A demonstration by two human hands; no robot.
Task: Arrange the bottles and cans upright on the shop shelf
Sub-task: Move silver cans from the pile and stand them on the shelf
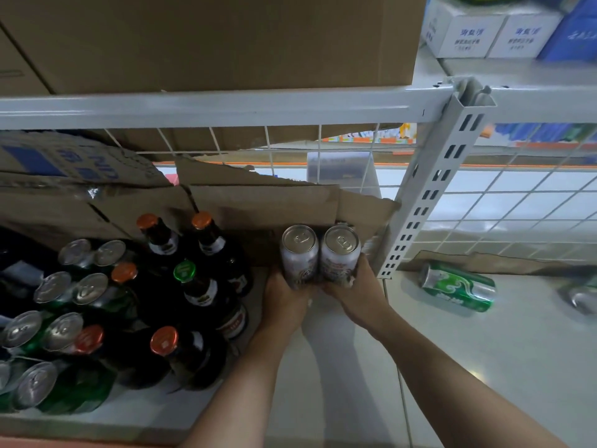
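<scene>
Two white cans stand upright side by side on the grey shelf [323, 367], close to the cardboard at the back. My left hand [284, 297] grips the base of the left white can [298, 253]. My right hand [358, 291] grips the base of the right white can [340, 250]. To their left stand several dark bottles [206, 279] with orange and green caps, and several upright green cans [61, 331]. One green can [458, 286] lies on its side on the neighbouring shelf section to the right. Another can [581, 297] lies blurred at the right edge.
A slotted grey upright post [426, 195] stands just right of the white cans. Torn cardboard [265, 205] lines the back, with a wire grid [500, 195] behind. Overhead runs a shelf rail [226, 106] carrying a large cardboard box [210, 40] and small white boxes [468, 33].
</scene>
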